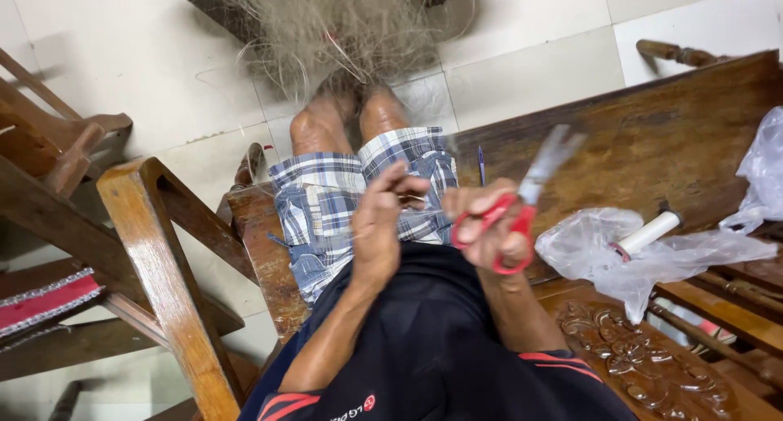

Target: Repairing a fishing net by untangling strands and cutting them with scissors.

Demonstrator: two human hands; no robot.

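Observation:
My right hand (483, 225) grips red-handled scissors (522, 201), their blurred metal blades pointing up and to the right. My left hand (382, 225) is just left of it, fingers curled, pinching what looks like thin pale strands; I cannot tell exactly what it holds. A tangled mass of pale fibre (342, 25) lies on the floor beyond my knees. My lap in plaid shorts (342, 201) is below both hands.
I sit on a dark wooden bench (652, 144). Crumpled clear plastic bags (644, 254) and a white roll (648, 233) lie on it to my right. A wooden chair frame (155, 258) stands to my left on the pale tiled floor (122, 70).

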